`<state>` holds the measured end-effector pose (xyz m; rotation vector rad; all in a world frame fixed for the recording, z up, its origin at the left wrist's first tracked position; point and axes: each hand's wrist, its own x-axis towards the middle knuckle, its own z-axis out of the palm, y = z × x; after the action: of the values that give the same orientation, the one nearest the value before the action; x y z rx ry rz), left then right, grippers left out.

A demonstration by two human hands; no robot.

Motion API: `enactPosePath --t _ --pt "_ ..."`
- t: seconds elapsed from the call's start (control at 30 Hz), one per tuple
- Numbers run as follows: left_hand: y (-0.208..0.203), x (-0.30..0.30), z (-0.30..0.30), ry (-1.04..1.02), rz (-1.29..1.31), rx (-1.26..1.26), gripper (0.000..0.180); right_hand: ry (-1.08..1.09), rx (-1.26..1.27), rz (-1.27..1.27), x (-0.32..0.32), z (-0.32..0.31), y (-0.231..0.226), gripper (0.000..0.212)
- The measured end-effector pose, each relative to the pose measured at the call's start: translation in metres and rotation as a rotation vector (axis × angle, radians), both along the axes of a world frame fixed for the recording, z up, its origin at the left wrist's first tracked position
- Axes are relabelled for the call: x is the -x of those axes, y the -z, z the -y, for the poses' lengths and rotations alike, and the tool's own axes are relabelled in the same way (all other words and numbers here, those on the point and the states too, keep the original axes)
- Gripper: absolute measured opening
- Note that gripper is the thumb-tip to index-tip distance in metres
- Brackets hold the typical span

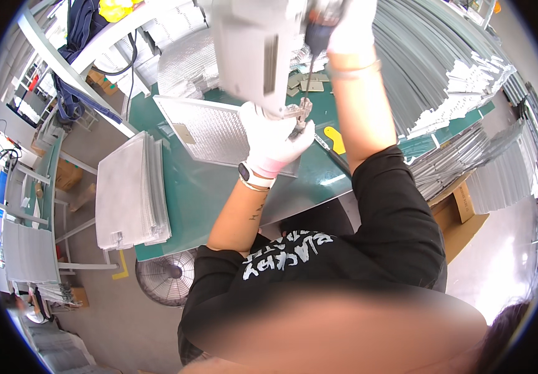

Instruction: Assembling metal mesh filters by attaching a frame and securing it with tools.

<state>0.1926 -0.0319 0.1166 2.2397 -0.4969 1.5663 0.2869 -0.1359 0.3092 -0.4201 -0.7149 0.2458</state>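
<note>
My left hand (275, 138), in a white glove, is closed around a small metal fitting (300, 118) above the table. My gloved right hand (354, 31) grips a dark powered screwdriver (321, 28), held upright with its long thin bit (311, 65) reaching down to the fitting. Whether the bit sits in a screw is too small to tell. Beneath and beside my left hand lies a silvery foil-faced panel (210, 128). A large pale grey casing with a dark slot (250, 53) stands or hangs just beyond that hand; its upper end is out of view.
The green table (188, 212) carries a stack of pale panels (132, 193) at left and long grey strips (431, 62) at right. Flat metal plates (300, 81), a yellow tool (334, 141) and a dark pen-like tool (332, 156) lie nearby. A floor fan (168, 277) stands below.
</note>
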Motion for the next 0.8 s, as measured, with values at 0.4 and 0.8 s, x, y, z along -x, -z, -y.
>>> enactPosePath --t 0.4,0.8 --pt "-0.015 0.003 0.006 -0.004 0.001 -0.016 0.016 -0.142 -0.018 0.294 -0.015 0.01 -0.006 0.014" --pt "-0.012 0.0 0.011 0.023 -0.131 0.061 0.014 -0.269 0.219 0.423 -0.003 -0.001 -0.002 0.013"
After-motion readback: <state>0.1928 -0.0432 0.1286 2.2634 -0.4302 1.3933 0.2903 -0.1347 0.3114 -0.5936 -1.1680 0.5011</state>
